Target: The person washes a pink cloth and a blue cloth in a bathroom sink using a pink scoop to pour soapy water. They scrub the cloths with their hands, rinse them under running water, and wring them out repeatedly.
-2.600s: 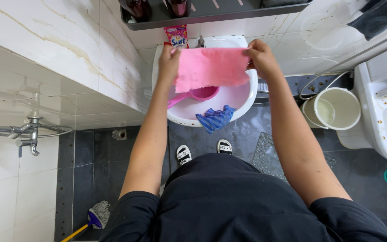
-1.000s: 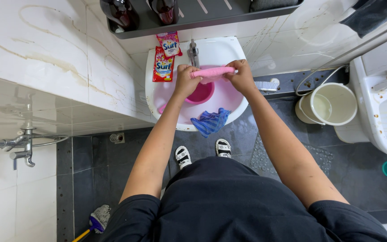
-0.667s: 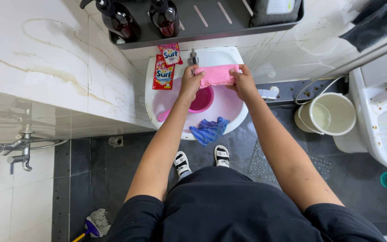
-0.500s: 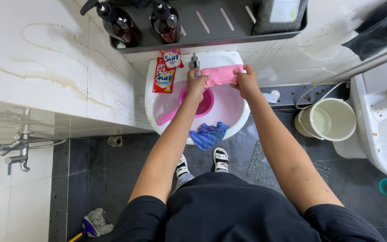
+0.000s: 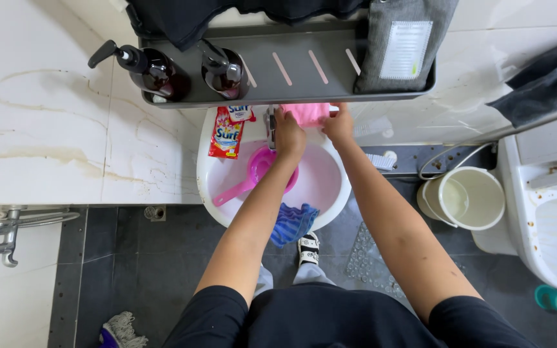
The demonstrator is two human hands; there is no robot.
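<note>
A folded pink cloth point(image 5: 307, 113) lies at the back rim of a white washbasin point(image 5: 330, 193), partly hidden under the grey wall shelf point(image 5: 291, 71). My left hand point(image 5: 288, 134) and my right hand point(image 5: 340, 125) both grip it, one at each side. Below my left forearm a pink plastic scoop point(image 5: 253, 177) rests inside the basin. A blue cloth point(image 5: 293, 222) hangs over the basin's front edge. The tap point(image 5: 270, 122) stands just left of my left hand.
Two red detergent sachets point(image 5: 227, 132) lie on the basin's left rim. Two dark pump bottles point(image 5: 156, 71) and a grey pouch point(image 5: 404, 45) stand on the shelf. A cream bucket point(image 5: 465, 196) and a toilet point(image 5: 549, 225) are at the right; a mop point(image 5: 124, 328) lies bottom left.
The pink cloth, earlier held spread open over the basin, is folded small and has moved back to the basin's rear rim under the shelf. Both hands went with it.
</note>
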